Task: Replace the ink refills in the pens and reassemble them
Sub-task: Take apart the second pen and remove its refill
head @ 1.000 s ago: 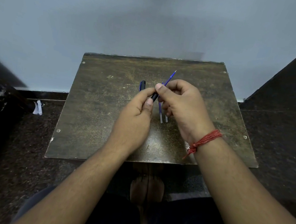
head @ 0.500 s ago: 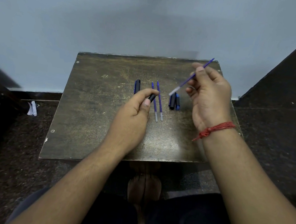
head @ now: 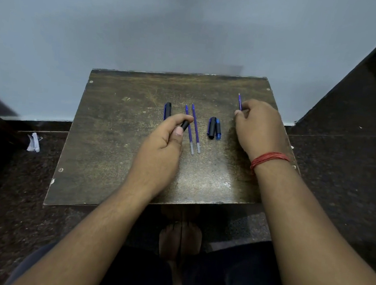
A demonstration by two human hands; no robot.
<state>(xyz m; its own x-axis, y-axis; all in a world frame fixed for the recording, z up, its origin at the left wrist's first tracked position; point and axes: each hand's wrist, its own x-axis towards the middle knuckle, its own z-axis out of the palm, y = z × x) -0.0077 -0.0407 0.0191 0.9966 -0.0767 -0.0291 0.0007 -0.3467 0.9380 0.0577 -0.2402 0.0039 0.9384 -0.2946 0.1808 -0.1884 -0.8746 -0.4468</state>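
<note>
Dark worn desk [head: 112,158], two loose refills [head: 193,129] lying mid-surface. Right hand [head: 259,128] now lowered to far right, pinching a refill [head: 240,101]. Left hand [head: 161,149] still closed on black pen barrel [head: 184,126].

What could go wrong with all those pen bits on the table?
The refill under the right hand lies near the table's right edge, so it might roll off. If set closer, it could get mixed up with the two refills in the middle. The left hand could bump them.
</note>
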